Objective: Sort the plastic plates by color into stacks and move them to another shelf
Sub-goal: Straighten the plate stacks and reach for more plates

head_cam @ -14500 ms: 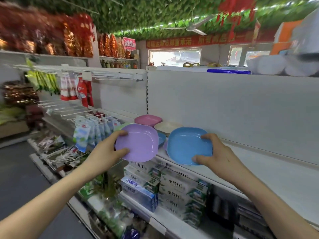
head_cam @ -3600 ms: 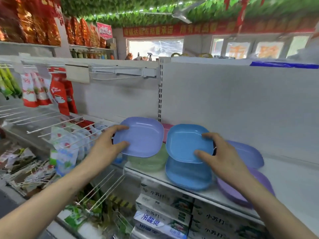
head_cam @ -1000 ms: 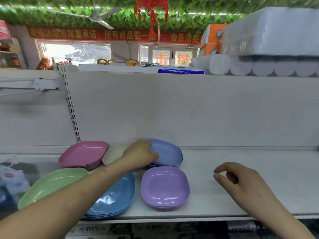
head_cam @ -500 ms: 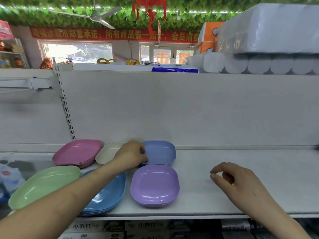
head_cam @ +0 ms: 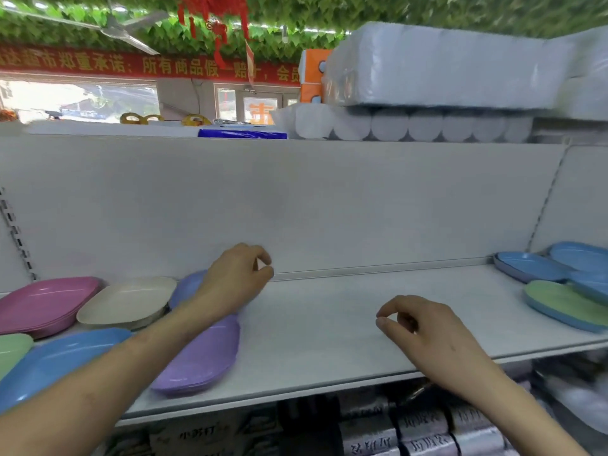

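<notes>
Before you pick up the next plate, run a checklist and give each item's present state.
1. Left hand free: ok, fingers loosely curled, holding nothing.
2. Right hand free: ok, holding nothing.
3. Pink plastic plates, cream plastic plate and purple plastic plates kept apart by colour: ok.
4. Periwinkle plastic plate behind the left wrist: cannot tell, mostly hidden.
5. Right-end group sorted: not ok, a green plastic plate lies among blue plastic plates.
6. White shelf room between the groups: ok, open surface shows.
</notes>
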Tool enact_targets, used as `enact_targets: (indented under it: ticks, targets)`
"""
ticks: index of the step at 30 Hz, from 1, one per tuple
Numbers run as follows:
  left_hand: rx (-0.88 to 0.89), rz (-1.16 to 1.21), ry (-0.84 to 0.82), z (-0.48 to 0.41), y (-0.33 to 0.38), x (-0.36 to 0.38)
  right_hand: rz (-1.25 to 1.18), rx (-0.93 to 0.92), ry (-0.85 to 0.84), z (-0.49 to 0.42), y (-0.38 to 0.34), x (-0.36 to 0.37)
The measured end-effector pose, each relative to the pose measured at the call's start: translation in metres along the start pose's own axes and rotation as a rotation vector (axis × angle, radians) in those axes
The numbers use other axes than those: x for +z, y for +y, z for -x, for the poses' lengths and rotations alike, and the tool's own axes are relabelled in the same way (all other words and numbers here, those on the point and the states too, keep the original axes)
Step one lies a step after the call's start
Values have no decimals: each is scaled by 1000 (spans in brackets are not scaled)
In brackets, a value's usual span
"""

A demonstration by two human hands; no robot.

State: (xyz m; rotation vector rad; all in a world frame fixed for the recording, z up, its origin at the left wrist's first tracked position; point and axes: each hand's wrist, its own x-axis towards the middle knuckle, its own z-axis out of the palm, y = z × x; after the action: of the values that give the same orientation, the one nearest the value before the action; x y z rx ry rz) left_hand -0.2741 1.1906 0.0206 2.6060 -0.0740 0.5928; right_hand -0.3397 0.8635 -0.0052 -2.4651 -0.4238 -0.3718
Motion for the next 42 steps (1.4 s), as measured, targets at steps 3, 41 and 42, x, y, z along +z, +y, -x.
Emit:
enact_targets:
  ticks: [3,41,42]
  targets:
    - [118,77,-63,5,56,31,24,40,33,12,24,-28]
    - [323,227,-333,-157,397,309,182,307,325,-10,366,-270]
    - [310,222,-334,-160,400,313,189,308,321,-14,374,-274]
